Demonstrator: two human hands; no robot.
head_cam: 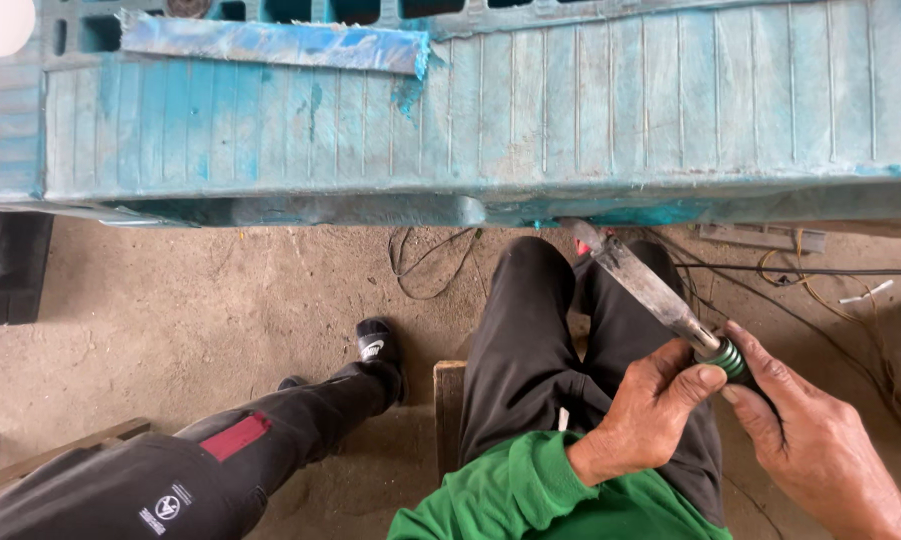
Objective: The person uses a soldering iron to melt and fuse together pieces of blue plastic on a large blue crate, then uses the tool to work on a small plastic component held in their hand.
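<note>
While the person sat on a low wooden stool (448, 400) with knees drawn up, both hands met on a single tool just in front of the lap. The left hand (645, 415), emerging from a green sleeve (530, 490), was curled with its thumb pressed against the green ribbed handle (730, 357). The right hand (820, 440) closed around the same handle from the other side, its fingers wrapped beneath it, so that the two hands lay close together and both gripped the tool. From the handle a flat, worn metal blade (640, 280) slanted up and away over the black trousers (530, 340), its tip ending near the lower edge of the hull. To the left, another person's leg in dark trousers with a red patch (235, 437) stretched across the dirt floor (200, 310), ending in a black shoe (375, 345). Loose wires (430, 262) lay on the ground beyond the knees, and more cables (820, 272) ran at the right. Farthest away stood a weathered turquoise ribbed hull (590, 110), with a frayed blue strip (270, 42) along its upper part.
</note>
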